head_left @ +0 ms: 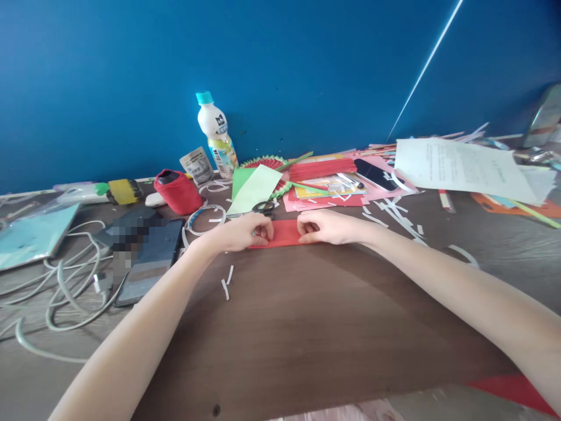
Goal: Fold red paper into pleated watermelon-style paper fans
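Observation:
A flat red paper strip (284, 234) lies across the brown table between my hands. My left hand (250, 231) has its fingers curled in a pinch on the strip's left end. At the strip's right end, my right hand (323, 227) pinches the paper the same way. Just behind the hands are black-handled scissors (263, 207) and a pale green paper sheet (256, 190). A stack of folded red paper (323, 169) rests farther back, beside a red and green pleated paper piece (267, 162).
A bottle (218, 134) stands at the back near a red roll (177, 192). On the left lie white cables (61, 286), a dark phone (153, 263) and a blue packet (37, 234). White paper scraps (225, 289) dot the table; a printed sheet (460, 166) lies back right.

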`<control>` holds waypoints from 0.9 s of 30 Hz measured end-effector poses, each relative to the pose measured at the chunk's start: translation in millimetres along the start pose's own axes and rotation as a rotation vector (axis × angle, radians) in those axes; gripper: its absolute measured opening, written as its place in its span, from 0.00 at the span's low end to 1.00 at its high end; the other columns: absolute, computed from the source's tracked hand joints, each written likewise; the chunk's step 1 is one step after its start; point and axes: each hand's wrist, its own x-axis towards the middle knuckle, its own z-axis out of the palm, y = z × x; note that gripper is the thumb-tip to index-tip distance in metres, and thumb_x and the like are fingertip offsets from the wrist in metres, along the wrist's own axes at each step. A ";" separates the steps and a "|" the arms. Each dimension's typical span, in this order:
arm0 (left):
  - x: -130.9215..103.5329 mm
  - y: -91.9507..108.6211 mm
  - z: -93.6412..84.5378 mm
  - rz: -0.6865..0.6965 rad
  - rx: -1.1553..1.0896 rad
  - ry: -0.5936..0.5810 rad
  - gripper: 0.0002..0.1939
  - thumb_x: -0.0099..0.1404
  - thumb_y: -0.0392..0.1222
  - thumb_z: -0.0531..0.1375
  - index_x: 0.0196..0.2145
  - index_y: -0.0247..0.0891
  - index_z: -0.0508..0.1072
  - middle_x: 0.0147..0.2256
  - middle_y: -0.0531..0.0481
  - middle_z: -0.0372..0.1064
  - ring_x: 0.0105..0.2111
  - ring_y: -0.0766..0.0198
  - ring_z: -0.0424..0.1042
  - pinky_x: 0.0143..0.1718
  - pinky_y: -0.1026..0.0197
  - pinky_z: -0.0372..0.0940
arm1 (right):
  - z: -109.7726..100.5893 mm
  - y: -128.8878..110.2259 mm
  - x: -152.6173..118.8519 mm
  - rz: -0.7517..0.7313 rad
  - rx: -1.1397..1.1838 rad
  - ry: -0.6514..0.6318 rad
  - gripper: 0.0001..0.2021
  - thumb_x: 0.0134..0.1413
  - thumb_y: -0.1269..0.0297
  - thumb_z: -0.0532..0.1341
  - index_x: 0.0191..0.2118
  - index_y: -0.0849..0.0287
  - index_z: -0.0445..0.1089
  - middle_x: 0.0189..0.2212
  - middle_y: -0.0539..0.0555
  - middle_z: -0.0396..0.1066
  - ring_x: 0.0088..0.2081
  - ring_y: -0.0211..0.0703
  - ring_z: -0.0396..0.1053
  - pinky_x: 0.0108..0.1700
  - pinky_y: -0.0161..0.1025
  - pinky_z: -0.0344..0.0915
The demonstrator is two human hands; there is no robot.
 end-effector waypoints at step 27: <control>-10.7 -9.1 -18.0 -0.136 0.015 -0.196 0.07 0.52 0.40 0.55 0.29 0.38 0.71 0.30 0.54 0.69 0.30 0.68 0.65 0.29 0.68 0.56 | -33.1 6.5 -12.6 0.197 -0.158 -0.236 0.10 0.48 0.56 0.58 0.30 0.57 0.59 0.26 0.48 0.58 0.26 0.36 0.54 0.27 0.35 0.52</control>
